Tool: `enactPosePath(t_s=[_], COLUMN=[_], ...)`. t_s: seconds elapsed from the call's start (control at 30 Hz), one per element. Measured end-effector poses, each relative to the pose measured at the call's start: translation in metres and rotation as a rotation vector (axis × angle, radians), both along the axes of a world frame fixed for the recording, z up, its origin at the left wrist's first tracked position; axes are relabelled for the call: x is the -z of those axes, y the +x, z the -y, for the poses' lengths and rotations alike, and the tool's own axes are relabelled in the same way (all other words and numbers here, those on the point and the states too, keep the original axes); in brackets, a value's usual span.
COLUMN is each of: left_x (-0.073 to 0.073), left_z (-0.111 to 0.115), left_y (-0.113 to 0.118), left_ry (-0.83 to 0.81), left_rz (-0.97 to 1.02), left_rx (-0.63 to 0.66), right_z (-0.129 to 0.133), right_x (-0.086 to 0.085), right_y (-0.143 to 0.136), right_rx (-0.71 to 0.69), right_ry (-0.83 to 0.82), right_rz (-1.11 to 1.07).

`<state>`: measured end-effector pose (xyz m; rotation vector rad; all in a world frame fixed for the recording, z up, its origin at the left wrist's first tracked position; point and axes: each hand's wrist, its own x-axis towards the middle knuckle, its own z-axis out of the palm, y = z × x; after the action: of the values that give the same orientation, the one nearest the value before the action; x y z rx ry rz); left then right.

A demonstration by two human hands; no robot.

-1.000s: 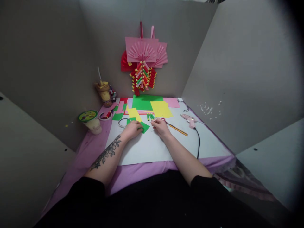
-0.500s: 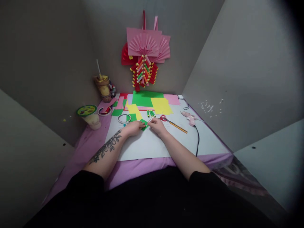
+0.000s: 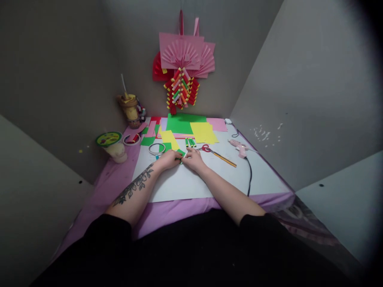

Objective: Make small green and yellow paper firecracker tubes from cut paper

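My left hand [image 3: 171, 160] is closed on a small piece of green paper [image 3: 180, 152] low over the white board. Against the paper's near edge, my right hand [image 3: 193, 160] pinches a thin white stick [image 3: 184, 155]. The fingertips of both hands almost meet, partly hiding the paper and the stick. Just beyond them stand or lie several small green rolls with yellow ends [image 3: 190, 142]. Red-handled scissors [image 3: 206, 148] are to the right of my right hand. Beyond my left hand lies a roll of tape [image 3: 157, 148].
A yellow-and-black pencil [image 3: 224, 159] and a pink glue gun [image 3: 239, 147] with a black cord are on the right. Yellow paper [image 3: 204, 132] and green sheets [image 3: 184, 124] lie at the back. A lidded cup [image 3: 115, 147] stands left. Paper firecracker decorations [image 3: 181, 85] hang on the wall.
My right hand has moved slightly left and nearer to me, bringing the white stick against the green paper. Less of the paper shows between the hands.
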<state>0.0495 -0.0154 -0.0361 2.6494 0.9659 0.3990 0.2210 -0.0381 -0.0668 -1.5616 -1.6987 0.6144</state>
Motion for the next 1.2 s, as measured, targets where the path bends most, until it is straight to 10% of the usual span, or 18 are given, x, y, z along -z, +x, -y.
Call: enactPosePath(t_s=[1.2], left_x=[-0.0057], left_z=[0.0055], left_y=[0.0008], left_ry=[-0.028], left_rz=[-0.004], left_rx=[-0.023], right_z=[-0.0001], right_x=[0.0047], right_y=[0.0006], right_rx=[0.016], right_ry=[0.026], right_rz=[0.096])
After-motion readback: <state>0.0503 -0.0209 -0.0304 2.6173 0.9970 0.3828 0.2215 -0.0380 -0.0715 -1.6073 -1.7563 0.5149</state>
